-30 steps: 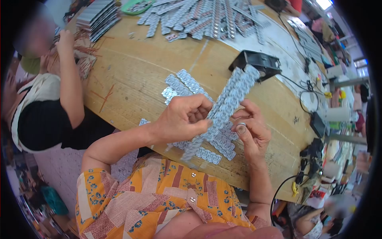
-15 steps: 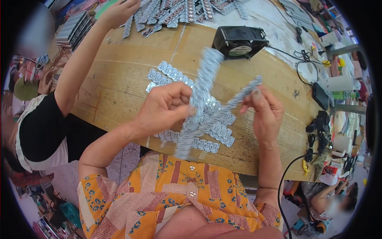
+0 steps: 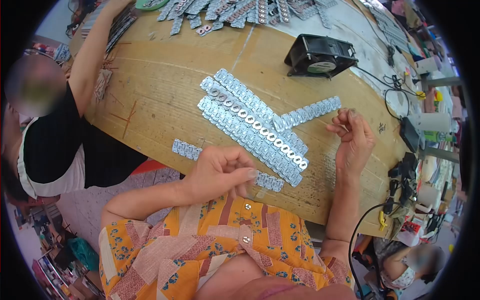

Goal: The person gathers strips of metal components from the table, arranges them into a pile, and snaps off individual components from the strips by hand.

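A person in an orange patterned top (image 3: 150, 260) is working at a brown worktable (image 3: 165, 65), bare hands set well apart over its near side. The left hand (image 3: 220, 172) is curling loosely by the front edge, thumb extended, with segmented silver pieces (image 3: 186, 149) showing on both sides of it; from where I am standing, I cannot tell whether the fingers are touching them. The right hand (image 3: 355, 142) is hovering opposite, fingertips bunched toward the thumb just beside the end of a lone silver strip (image 3: 310, 112); whether they are pinching anything, I cannot tell. That strip is lying at a slant, its other end meeting a diagonal row of silver strips (image 3: 245, 134) mid-table. A line of round metal pieces (image 3: 257, 125) is running along the row. Beyond, a black fan (image 3: 320, 52) is standing near a heap of strips (image 3: 240, 11). A co-worker's arm (image 3: 92, 70) is stretching over the table's left side.
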`<state>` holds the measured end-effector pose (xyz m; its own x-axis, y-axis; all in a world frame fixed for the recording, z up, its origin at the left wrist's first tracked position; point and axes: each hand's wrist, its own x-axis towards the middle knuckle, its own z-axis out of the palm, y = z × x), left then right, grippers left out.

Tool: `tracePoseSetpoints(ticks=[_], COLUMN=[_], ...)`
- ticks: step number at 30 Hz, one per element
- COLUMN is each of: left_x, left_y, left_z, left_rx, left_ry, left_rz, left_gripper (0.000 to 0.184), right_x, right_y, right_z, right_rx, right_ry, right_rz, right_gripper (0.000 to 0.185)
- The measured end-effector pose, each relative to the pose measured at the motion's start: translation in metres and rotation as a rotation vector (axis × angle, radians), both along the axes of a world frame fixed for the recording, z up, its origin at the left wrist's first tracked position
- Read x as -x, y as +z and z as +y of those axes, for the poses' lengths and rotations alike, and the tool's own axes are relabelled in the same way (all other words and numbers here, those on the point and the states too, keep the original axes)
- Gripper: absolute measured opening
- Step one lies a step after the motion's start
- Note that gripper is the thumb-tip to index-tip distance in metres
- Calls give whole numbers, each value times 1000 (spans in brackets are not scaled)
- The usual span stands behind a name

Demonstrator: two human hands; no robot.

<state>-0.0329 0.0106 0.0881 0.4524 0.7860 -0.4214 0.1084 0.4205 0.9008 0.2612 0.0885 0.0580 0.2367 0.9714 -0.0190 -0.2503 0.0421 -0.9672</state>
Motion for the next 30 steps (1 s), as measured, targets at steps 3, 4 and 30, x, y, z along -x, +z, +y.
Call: tracePoseSetpoints(ticks=[3,4,30], left_x=[-24,-35,30], left_y=[-3,-5,-26], left_z=[18,36,131], left_rx=[-958,-1175,-1528], left_ry=[-59,-60,305], left_rz=[366,432,606], left_gripper=[14,18,32], right_x=[-7,-10,14], right_y=[-9,-11,-8], right_z=[6,9,-6], right_rx=[-68,-96,-306], right_ry=[-84,-107,-46], right_rz=[17,29,-516], right_gripper=[20,20,18])
